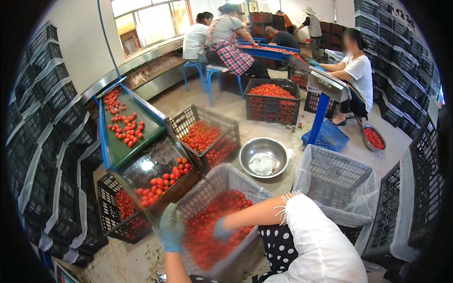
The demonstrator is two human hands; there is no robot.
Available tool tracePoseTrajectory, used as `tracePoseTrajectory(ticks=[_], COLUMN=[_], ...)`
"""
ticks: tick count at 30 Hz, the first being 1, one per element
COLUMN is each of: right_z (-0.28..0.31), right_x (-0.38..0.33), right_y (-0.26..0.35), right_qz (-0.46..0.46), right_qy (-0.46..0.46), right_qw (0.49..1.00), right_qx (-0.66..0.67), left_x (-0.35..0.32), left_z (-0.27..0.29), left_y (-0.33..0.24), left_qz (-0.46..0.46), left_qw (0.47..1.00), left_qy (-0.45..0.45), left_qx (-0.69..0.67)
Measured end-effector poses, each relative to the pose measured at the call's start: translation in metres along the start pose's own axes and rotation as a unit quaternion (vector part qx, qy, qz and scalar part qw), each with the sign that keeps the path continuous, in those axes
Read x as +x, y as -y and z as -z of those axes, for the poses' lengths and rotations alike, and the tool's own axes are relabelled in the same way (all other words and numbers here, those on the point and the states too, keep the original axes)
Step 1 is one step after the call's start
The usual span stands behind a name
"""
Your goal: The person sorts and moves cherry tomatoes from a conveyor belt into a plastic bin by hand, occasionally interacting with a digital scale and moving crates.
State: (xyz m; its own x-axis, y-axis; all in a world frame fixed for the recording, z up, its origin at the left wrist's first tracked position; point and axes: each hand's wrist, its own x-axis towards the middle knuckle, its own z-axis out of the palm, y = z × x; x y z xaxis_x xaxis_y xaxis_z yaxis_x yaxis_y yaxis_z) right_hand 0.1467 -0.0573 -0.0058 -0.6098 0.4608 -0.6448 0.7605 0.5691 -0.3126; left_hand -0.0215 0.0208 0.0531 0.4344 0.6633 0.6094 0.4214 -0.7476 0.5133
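Observation:
A lined plastic crate [271,195] stands before me, filled with small red tomatoes [236,200] that are blurred in places. My right hand [223,229], in a blue-green glove, reaches down among the tomatoes; its fingers are hidden and blurred. At the crate's left side, my left hand [171,228] is raised in the same kind of glove, fingers stretched upward, with nothing visible in it. Close beyond this hand, a metal sorting tray [146,165] holds tomatoes along its lower edge. A green conveyor belt [118,146] carrying more tomatoes slopes down to the tray.
Black crates of tomatoes [231,120] [106,198] flank the tray. A steel basin [264,158] sits on the floor. To the right are a lined crate [337,172] and a blue-posted scale [317,118]. Crates are stacked along both sides. Several people work around another belt farther back.

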Motion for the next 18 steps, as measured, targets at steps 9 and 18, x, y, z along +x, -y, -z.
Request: tracePoseTrajectory(ticks=[9, 18], right_z=[0.003, 0.017], right_x=[-0.014, -0.022], right_y=[-0.001, 0.012], right_qz=[-0.004, -0.009], right_qy=[0.013, 0.034], right_qw=[1.000, 0.999], right_qx=[0.012, -0.005], left_x=[0.009, 0.002], left_z=[0.006, 0.007], left_y=[-0.017, -0.002], left_qz=[-0.044, -0.046], left_qw=[0.998, 0.999], left_qy=[-0.011, -0.016], left_qx=[0.050, 0.015])
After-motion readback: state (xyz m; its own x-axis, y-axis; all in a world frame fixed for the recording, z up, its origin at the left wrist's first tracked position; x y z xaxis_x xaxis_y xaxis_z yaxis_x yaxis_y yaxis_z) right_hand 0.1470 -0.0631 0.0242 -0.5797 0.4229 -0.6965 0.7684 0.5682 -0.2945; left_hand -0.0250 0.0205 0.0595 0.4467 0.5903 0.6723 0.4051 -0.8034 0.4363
